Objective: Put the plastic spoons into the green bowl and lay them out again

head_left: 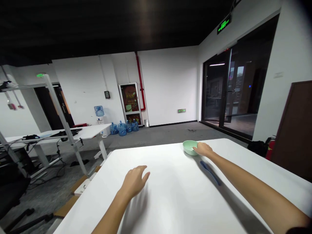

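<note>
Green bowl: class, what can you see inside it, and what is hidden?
Inside the green bowl, a bare stretch of its inner surface shows. The right hand, at the bowl's right side, covers that part of it, so whatever lies behind the hand cannot be seen.

Exit sign above glass door

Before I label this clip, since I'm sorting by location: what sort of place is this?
Probably an office or workspace: blue water jugs on the floor, a white desk at left, a lit exit sign at right.
</note>
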Demonstrator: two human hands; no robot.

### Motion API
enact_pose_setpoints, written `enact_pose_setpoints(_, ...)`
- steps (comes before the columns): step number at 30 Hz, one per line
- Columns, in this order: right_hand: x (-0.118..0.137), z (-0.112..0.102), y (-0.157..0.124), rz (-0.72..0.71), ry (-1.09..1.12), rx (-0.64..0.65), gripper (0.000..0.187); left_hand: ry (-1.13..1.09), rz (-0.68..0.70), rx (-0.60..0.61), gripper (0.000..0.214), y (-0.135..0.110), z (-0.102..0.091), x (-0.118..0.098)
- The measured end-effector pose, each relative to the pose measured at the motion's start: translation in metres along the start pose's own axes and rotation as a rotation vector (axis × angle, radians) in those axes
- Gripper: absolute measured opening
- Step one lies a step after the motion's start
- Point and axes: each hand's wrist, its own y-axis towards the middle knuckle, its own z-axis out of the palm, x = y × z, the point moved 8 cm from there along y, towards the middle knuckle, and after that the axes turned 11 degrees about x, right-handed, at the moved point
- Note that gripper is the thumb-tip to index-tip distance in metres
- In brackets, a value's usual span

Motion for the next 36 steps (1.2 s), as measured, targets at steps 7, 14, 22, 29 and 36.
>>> enact_pose_setpoints(7, 0.000, 0.019, 0.010, 0.028, 0.029, 0.042, 0.041, 0.003, 0.000, 0.004, 0.051, 0.002, 0.000, -0.001)
enact_pose_setpoints(14, 0.010, 0.004, -0.007, -0.011, 0.052, -0.032, 0.040, -0.012, -0.005, 0.012, 0.052, 0.001, 0.003, 0.001)
enact_pose_setpoints(22, -0.001, -0.033, -0.057, -0.072, 0.039, -0.081, 0.041, -0.022, 0.009, 0.013, 0.053, -0.002, 0.004, 0.001)
enact_pose_setpoints(29, -0.016, -0.036, -0.107, -0.126, 0.009, -0.023, 0.036, -0.018, 0.015, 0.018, 0.052, -0.008, 0.003, -0.003)
enact_pose_setpoints(36, -0.018, 0.005, -0.126, -0.149, 0.013, 0.108, 0.027, -0.017, 0.015, 0.026, 0.052, -0.008, 0.004, -0.003)
